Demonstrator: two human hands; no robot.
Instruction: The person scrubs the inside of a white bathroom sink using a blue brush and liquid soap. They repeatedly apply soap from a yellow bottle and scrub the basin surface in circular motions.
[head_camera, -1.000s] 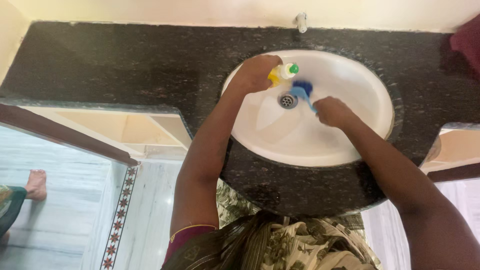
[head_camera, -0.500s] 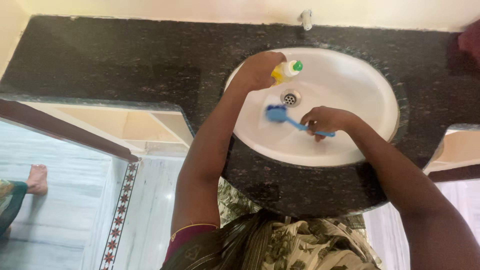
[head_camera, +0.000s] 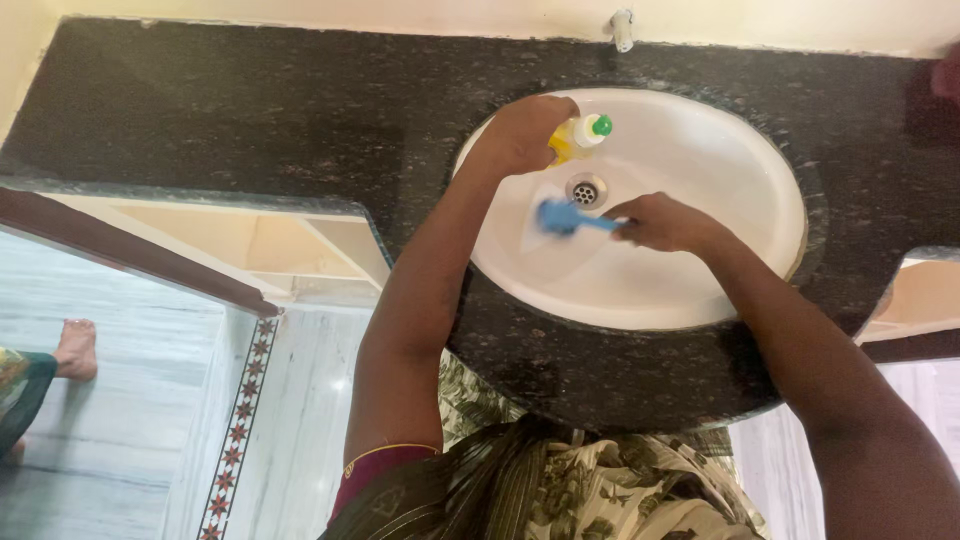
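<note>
A white oval sink (head_camera: 720, 210) is set in a dark speckled stone counter (head_camera: 250, 110). My left hand (head_camera: 520, 135) grips a yellow bottle (head_camera: 578, 135) with a white and green cap, tilted over the basin near the metal drain (head_camera: 587, 190). My right hand (head_camera: 660, 222) holds a blue brush (head_camera: 560, 217) by its handle, its head pressed on the left inner wall of the basin, just left of the drain.
A small tap (head_camera: 622, 28) sticks out of the wall behind the sink. Below the counter's left part lies a pale tiled floor with a patterned border (head_camera: 240, 420). Another person's bare foot (head_camera: 75, 348) shows at the far left.
The brush has swept from beside the drain down and to the left across the basin. My left hand with the bottle has stayed at the basin's upper left rim.
</note>
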